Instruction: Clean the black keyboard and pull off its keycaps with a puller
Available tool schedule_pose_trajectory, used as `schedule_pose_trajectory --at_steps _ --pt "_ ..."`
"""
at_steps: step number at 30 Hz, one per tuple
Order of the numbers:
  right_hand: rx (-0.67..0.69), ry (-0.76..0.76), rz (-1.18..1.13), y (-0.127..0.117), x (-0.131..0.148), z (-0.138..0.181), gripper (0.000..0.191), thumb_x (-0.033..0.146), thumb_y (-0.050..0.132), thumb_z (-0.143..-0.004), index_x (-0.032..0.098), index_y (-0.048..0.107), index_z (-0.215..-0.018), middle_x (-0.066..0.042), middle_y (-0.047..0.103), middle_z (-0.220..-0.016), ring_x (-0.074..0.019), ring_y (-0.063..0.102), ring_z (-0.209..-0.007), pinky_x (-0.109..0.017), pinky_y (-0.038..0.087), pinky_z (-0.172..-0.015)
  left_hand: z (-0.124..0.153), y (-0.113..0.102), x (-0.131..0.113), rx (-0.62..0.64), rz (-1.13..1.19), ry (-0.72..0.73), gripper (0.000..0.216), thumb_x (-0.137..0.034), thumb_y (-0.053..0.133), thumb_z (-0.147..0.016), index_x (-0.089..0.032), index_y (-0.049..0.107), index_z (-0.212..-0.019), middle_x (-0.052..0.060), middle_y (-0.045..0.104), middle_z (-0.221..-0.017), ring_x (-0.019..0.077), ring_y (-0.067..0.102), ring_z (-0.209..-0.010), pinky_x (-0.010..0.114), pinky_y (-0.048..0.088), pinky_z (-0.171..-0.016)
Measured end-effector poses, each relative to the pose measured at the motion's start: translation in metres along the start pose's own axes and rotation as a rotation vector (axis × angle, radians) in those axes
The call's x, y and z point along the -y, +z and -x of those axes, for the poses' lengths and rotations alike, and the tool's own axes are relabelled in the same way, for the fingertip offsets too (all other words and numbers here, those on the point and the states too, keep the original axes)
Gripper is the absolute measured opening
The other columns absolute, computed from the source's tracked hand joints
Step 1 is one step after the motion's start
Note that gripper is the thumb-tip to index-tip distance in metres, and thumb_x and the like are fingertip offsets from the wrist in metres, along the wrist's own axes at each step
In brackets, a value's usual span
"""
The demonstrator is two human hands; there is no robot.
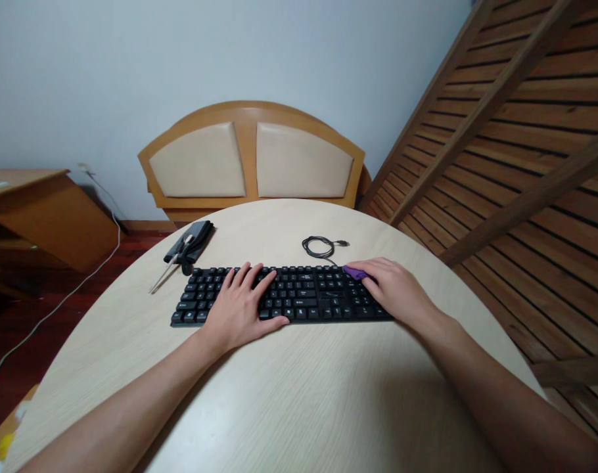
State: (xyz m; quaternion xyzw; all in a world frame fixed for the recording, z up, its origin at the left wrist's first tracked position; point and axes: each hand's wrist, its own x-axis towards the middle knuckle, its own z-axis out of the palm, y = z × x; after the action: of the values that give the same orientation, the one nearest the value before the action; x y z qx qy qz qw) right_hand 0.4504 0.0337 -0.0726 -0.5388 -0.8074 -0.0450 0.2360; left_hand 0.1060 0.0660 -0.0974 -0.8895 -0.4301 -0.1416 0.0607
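A black keyboard [299, 295] lies flat across the round table. My left hand [240, 305] rests on its left half, fingers spread over the keys and the thumb along the near edge. At the keyboard's far right corner, my right hand [390, 286] is closed on a small purple cloth [355, 272]. The cloth touches the keys there, and most of it is hidden under the fingers. Behind the keyboard lies its coiled black cable [319, 247], with the plug end pointing right.
A dark folded pouch or case [193, 240] lies left of the cable, with cotton-tipped sticks [171, 266] on it. The pale round table [279, 394] has a curved edge. Behind it stands a padded headboard [250, 157]; a slatted wooden panel [516, 131] leans at right.
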Motion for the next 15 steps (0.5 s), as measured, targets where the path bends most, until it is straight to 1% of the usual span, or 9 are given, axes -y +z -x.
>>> schedule_pose_trajectory --at_steps 4,7,10,13,15 --pt "0.031 -0.055 -0.019 0.007 0.000 0.000 0.046 0.005 0.049 -0.089 0.025 0.072 -0.124 -0.006 0.075 -0.122 -0.0248 0.069 -0.109 -0.046 0.057 -0.096 -0.003 0.001 0.006 -0.014 -0.007 -0.014 0.093 -0.085 0.048 -0.082 -0.023 0.047 -0.151 0.016 0.046 -0.155 0.0436 0.037 -0.144 0.063 0.029 -0.118" --pt "0.058 -0.082 0.009 0.004 0.003 -0.001 0.043 0.006 0.050 -0.090 0.024 0.072 -0.123 -0.006 0.075 -0.122 -0.0253 0.068 -0.110 -0.046 0.057 -0.096 -0.003 0.001 0.006 -0.004 -0.005 -0.020 0.095 -0.086 0.047 -0.082 -0.022 0.046 -0.151 0.017 0.044 -0.155 0.0442 0.036 -0.145 0.064 0.029 -0.118" --pt "0.101 -0.100 0.047 -0.003 0.007 -0.001 0.038 0.010 0.054 -0.092 0.022 0.074 -0.122 -0.007 0.077 -0.116 -0.0258 0.069 -0.106 -0.044 0.058 -0.092 -0.004 0.000 0.005 0.005 -0.012 -0.030 0.095 -0.086 0.047 -0.082 -0.022 0.046 -0.152 0.017 0.044 -0.156 0.0441 0.035 -0.146 0.065 0.028 -0.117" --pt "0.133 -0.098 0.071 -0.010 0.013 -0.001 0.034 0.012 0.059 -0.089 0.021 0.076 -0.117 -0.008 0.078 -0.106 -0.0255 0.070 -0.097 -0.043 0.059 -0.086 -0.004 0.000 0.005 0.006 -0.015 -0.041 0.095 -0.087 0.046 -0.082 -0.022 0.046 -0.151 0.017 0.044 -0.156 0.0445 0.035 -0.146 0.067 0.028 -0.117" --pt "0.156 -0.108 0.061 -0.013 0.016 0.000 0.033 0.012 0.060 -0.088 0.021 0.077 -0.115 -0.007 0.078 -0.104 -0.0250 0.070 -0.094 -0.042 0.059 -0.084 -0.005 0.001 0.006 0.002 -0.014 -0.048 0.095 -0.087 0.046 -0.082 -0.022 0.047 -0.151 0.017 0.045 -0.156 0.0447 0.035 -0.146 0.068 0.027 -0.116"
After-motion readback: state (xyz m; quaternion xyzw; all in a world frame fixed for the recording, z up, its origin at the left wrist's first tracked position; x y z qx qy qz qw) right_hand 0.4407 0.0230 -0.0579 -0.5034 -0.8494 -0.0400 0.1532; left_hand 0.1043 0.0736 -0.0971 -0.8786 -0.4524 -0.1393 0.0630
